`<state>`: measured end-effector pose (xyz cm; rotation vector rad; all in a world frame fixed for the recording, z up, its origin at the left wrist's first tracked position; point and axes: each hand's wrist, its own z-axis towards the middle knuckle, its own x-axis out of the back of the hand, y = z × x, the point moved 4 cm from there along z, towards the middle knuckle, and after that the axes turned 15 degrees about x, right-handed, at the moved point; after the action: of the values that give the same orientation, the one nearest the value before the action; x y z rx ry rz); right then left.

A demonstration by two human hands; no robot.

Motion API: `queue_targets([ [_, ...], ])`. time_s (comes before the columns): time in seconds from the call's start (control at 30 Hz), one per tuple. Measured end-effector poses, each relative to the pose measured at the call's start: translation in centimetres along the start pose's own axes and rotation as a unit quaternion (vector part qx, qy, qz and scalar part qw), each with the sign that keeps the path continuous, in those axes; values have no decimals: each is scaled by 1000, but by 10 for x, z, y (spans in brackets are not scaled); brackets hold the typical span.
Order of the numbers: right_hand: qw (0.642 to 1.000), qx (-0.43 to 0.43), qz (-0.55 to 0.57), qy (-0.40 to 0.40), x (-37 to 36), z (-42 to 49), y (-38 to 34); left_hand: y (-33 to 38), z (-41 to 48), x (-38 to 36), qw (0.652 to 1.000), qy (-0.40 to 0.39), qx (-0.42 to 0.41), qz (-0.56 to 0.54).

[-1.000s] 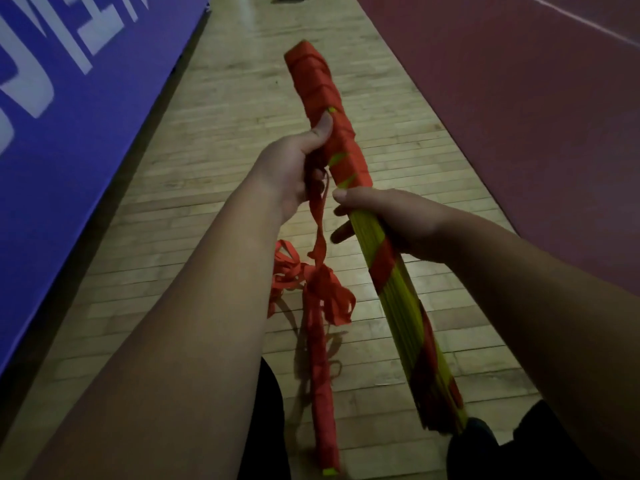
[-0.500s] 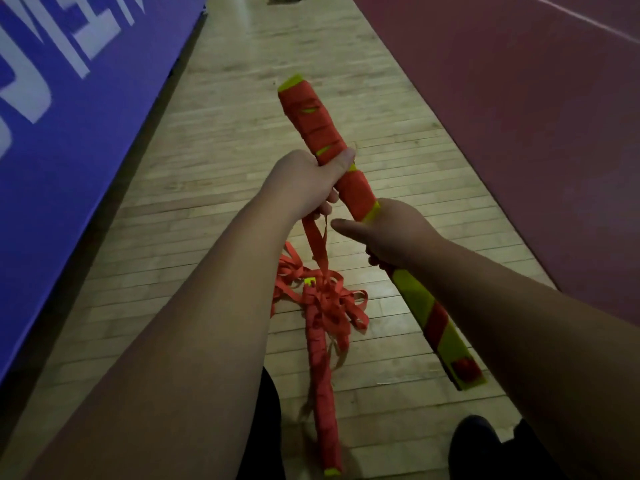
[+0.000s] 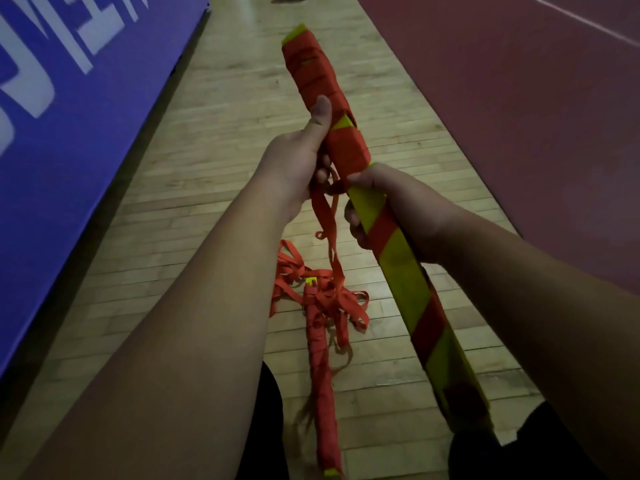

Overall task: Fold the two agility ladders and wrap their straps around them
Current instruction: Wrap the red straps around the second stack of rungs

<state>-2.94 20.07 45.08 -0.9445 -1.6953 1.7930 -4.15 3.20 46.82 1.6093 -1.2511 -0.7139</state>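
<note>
So the folded ladder (image 3: pixel 391 244) is held up in the air w/ both hands, long axis running from near the person's right knee up and away to the far end, tilted a bit left as it goes. Far half is already bound tight in orange strap, near half is mostly bare yellow w/ just 3 or so loose diagonal turns.

Left hand (image 3: pixel 298 164) is closed round the wrapped part, thumb lying flat up along the orange. It's the farther hand. Right hand (image 3: pixel 391 206) is wrapped round the bundle just below, right where orange ends and yellow starts, fingers curled under. The 2 hands are nearly touching.

Key bit imo: the loose strap (image 3: pixel 327 223) drops out from between the 2 hands, on the left side of the bundle, and hangs down to a messy pile (image 3: pixel 322 299) on the wood floor (image 3: pixel 221 140). So the free end feeds from below-left, and the next turn prob has to go round the bundle at the right hand's spot, working toward the body.

2nd ladder (image 3: pixel 323 382) lies on the floor between the legs, already wrapped by the look of it, w/ the pile tangled over its far end. Snag risk there tbh.

Room: blue padded wall (image 3: pixel 69 98) on the left, red mat (image 3: pixel 519 116) on the right, floor strip between is open. Plenty of swing space.
</note>
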Motion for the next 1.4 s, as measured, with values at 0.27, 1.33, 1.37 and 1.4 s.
queue_targets([
  [0.27,998,-25,44,28,1,-3,10,-1,1,-5,998,-8,17,56],
  [1.33,934,51,-339,102,12,14,17,0,14,9,984,99,-61,137],
  [1.37,933,53,-342,100,12,14,17,1,13,9,984,99,-65,134],
  [1.4,934,51,-340,94,12,15,17,1,13,9,985,95,-66,126],
])
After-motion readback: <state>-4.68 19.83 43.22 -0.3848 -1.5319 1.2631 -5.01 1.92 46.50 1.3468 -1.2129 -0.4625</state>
